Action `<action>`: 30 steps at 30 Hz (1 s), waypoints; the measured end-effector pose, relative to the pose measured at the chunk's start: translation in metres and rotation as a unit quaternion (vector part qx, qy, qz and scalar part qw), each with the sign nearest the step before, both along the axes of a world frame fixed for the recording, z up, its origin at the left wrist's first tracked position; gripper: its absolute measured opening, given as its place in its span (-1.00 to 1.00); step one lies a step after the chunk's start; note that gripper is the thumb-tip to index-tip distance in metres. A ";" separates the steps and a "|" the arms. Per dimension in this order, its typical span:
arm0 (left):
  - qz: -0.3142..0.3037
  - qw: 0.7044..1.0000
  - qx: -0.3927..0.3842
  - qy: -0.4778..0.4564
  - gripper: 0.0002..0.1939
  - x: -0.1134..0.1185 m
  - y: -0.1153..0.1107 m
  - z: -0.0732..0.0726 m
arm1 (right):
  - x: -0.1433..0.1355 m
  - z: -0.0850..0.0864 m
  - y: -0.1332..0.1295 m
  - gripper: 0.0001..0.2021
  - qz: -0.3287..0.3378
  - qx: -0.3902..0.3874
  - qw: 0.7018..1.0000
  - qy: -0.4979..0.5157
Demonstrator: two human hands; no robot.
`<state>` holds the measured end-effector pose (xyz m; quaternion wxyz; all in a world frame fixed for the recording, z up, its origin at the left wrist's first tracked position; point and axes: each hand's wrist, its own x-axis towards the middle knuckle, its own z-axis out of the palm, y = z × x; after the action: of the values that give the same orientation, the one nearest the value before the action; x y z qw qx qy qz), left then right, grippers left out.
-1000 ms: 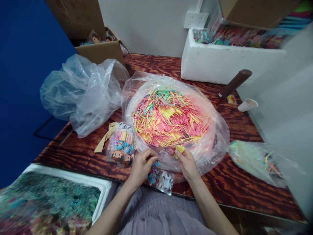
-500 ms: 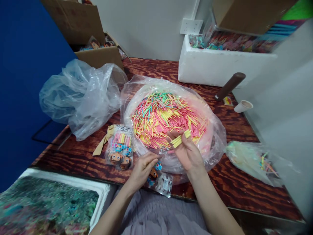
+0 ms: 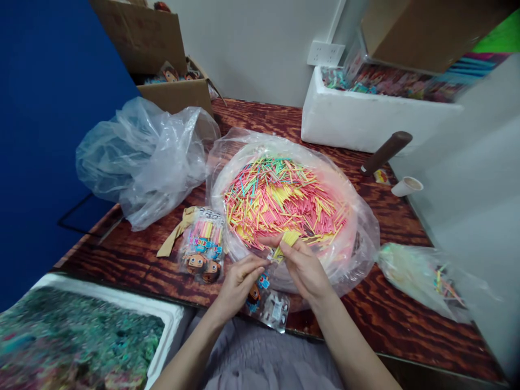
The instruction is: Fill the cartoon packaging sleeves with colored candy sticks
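Observation:
My right hand point(image 3: 306, 271) is closed round a small bundle of yellow sticks point(image 3: 290, 238), thumb on top, their lower ends by the mouth of a clear printed packet point(image 3: 270, 309). That packet hangs at the table's front edge, with a cartoon head and blue lettering on it. My left hand point(image 3: 239, 281) pinches the packet's upper edge; the fingertips partly hide the grip. Beyond both hands, a large round container lined with clear plastic point(image 3: 363, 216) holds a heap of pink, yellow and green sticks point(image 3: 280, 195). Filled packets point(image 3: 203, 244) lie left of my left hand.
A crumpled clear bag point(image 3: 150, 157) and an open carton point(image 3: 174, 95) are at the left. White foam boxes stand at the back right point(image 3: 365, 122) and front left point(image 3: 174, 319). On the right are a brown cylinder point(image 3: 385, 153), a paper cup point(image 3: 407, 187) and a plastic bag point(image 3: 422, 276).
My right hand has turned over and come left and down with the yellow sticks, bringing them to the packet's mouth. The left hand keeps its pinch. The view has shifted slightly.

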<state>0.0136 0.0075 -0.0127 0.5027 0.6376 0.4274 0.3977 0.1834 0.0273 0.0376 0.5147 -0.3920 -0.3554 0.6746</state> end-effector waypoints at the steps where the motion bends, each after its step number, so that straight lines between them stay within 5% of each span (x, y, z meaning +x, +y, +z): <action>1: 0.003 1.000 0.003 -0.007 -0.73 0.000 0.000 -0.002 | 0.000 0.001 -0.003 -0.86 0.010 0.006 1.000 -0.026; 7: 0.021 0.998 -0.002 -0.062 -0.75 -0.002 -0.001 -0.005 | 0.001 0.007 -0.018 -0.51 0.039 0.036 0.990 -0.131; 13: 0.068 0.991 -0.039 -0.113 -0.82 -0.003 -0.002 -0.003 | -0.003 0.010 -0.026 -0.88 0.044 0.171 0.927 -0.331; 18: 0.040 0.975 -0.149 -0.157 -0.75 -0.010 -0.009 -0.006 | -0.014 0.008 -0.032 -0.81 0.056 0.251 0.878 -0.404; 22: 0.025 0.972 -0.181 -0.148 -0.74 -0.021 -0.014 0.002 | -0.019 0.007 -0.034 -0.83 0.096 0.227 0.913 -0.326; 26: 0.126 0.972 -0.161 -0.115 -0.75 -0.045 -0.009 0.012 | -0.012 -0.005 -0.014 -0.85 0.059 0.118 0.965 -0.225; 30: 0.285 0.955 -0.063 -0.045 -0.72 -0.076 0.018 0.011 | 0.003 -0.024 0.031 -0.86 -0.054 0.135 0.928 -0.344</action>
<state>-0.0623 0.0256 -0.0020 0.4262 0.4377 0.5922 0.5254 0.1863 0.0581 0.0133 0.4446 -0.5457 -0.5765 0.4149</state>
